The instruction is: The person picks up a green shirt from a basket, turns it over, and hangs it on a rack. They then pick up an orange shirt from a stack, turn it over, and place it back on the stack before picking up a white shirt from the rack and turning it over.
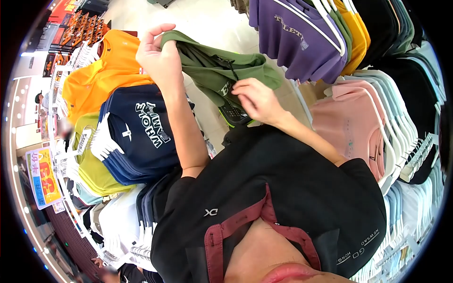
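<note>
A green shirt [207,59] hangs folded and bunched in front of my chest, with pale lettering and a dark strip showing on it. My left hand [160,56] is raised and closed on the shirt's upper left end, with the cloth looped over the fingers. My right hand [257,100] is lower, its fingers bent and pressed together against the cloth near the lettering. The shirt's far right end sags beyond the right hand. Part of a dark shoe [234,117] shows below the cloth.
On the left, racks hold orange shirts [113,56], navy shirts [137,132] and lime shirts [94,172] on white hangers. To the right hang purple sweatshirts [297,42] and pink shirts [347,122]. A price sign [43,177] stands at far left. Pale floor [203,16] runs between the racks.
</note>
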The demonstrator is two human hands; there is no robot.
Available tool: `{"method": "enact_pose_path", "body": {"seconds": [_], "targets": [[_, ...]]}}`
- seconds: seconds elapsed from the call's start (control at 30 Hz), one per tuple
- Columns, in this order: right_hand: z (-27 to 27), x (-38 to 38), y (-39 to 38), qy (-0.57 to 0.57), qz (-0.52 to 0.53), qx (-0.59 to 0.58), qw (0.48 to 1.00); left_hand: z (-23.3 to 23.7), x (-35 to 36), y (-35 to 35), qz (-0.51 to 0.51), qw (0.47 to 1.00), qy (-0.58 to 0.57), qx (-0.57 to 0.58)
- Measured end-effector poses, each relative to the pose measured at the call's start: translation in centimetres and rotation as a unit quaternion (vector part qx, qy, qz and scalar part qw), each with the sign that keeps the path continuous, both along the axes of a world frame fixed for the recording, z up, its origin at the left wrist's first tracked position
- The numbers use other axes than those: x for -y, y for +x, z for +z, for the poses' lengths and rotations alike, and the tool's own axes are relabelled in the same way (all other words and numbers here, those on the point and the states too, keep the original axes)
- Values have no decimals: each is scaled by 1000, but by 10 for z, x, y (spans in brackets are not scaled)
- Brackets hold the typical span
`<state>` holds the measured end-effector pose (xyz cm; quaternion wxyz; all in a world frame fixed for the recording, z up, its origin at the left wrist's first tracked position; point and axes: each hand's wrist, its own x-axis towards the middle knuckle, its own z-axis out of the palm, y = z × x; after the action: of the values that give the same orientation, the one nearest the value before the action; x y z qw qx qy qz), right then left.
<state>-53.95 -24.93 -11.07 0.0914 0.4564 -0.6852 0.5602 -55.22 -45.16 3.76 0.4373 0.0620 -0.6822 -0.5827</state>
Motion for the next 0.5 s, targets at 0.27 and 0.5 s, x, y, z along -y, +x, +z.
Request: {"method": "enact_pose_path", "body": {"seconds": [0.27,0.5], "targets": [[-33,18,-18,88,-99,82,988,5,-11,4,-47,999,20,-9],[-52,58,-47,53,-144,140,978,7,-17,11,-67,998,-10,-2]]}}
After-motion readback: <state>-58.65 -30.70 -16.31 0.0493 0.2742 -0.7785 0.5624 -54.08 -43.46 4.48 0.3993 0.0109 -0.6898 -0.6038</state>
